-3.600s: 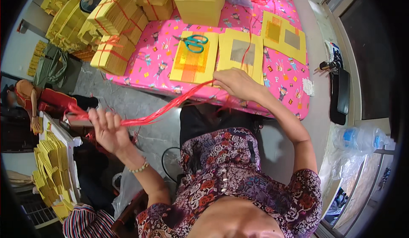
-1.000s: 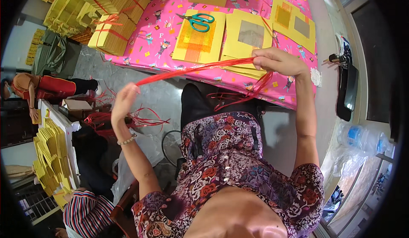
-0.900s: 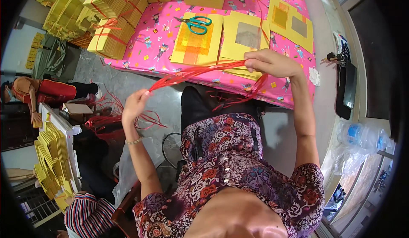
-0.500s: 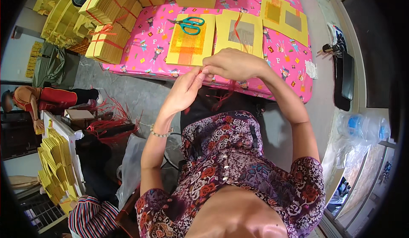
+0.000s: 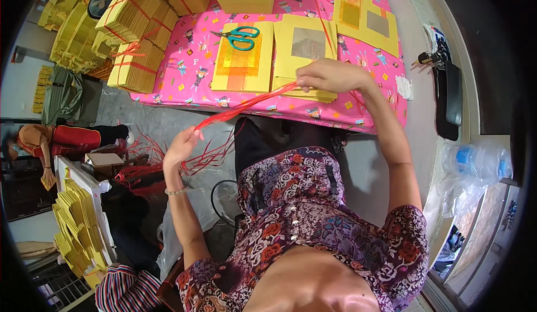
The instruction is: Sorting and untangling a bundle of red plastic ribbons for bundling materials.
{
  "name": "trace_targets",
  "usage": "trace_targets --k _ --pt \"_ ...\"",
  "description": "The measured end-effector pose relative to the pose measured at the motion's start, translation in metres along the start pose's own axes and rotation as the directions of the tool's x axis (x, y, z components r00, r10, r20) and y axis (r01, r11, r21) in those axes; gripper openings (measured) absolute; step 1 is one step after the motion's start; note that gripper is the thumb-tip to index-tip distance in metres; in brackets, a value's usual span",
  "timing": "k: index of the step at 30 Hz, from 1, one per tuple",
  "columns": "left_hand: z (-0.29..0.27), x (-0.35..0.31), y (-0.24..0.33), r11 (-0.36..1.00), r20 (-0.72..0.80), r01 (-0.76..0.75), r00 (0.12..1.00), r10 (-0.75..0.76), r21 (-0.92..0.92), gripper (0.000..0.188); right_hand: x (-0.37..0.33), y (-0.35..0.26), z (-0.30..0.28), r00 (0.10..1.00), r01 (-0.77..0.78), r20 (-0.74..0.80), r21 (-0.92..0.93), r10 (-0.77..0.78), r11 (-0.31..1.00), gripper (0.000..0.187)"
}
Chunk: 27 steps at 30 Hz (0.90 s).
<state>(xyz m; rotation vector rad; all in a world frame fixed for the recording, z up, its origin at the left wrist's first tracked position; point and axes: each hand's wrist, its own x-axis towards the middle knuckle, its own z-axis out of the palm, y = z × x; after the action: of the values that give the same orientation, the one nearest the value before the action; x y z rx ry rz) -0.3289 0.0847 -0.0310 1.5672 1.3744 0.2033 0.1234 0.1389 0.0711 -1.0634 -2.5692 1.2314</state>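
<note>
A bunch of red plastic string (image 5: 246,105) stretches slantwise between my hands, in front of the table's near edge. My left hand (image 5: 182,145), low on the left, is closed on one end, with loose strands trailing below it. At the other end, my right hand (image 5: 334,76) grips the string over the near part of a yellow paper stack with a silver square (image 5: 307,45). Beside that lies a yellow stack with an orange-gold square (image 5: 230,69). Green-handled scissors (image 5: 241,39) rest on top of it.
The table has a pink patterned cover (image 5: 196,49). Tied yellow paper bundles (image 5: 134,69) stand at its left, more sheets (image 5: 386,41) at its far right. Red strands (image 5: 140,169) hang at left. One person (image 5: 72,136) handles yellow paper; another wears a striped sleeve (image 5: 126,289).
My hands were together at the table edge; now they are far apart with the red string drawn out between them. The left moved left and toward me, the right slightly right.
</note>
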Motion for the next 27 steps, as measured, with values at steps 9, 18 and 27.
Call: trace_targets --k 9,18,27 --pt "0.078 0.015 0.168 0.672 -0.150 -0.592 0.691 0.708 0.445 0.039 0.034 -0.069 0.030 0.990 0.002 -0.135 -0.306 -0.045 0.952 0.027" --pt "0.076 -0.001 0.178 0.799 -0.094 -0.533 0.813 0.575 0.279 0.005 0.008 -0.061 0.009 0.992 0.122 -0.009 -0.141 -0.124 0.983 0.031" --pt "0.058 -0.009 0.164 0.826 -0.113 -0.438 0.857 0.503 0.355 0.002 -0.006 -0.057 -0.004 0.992 0.072 -0.086 -0.193 -0.090 0.979 0.028"
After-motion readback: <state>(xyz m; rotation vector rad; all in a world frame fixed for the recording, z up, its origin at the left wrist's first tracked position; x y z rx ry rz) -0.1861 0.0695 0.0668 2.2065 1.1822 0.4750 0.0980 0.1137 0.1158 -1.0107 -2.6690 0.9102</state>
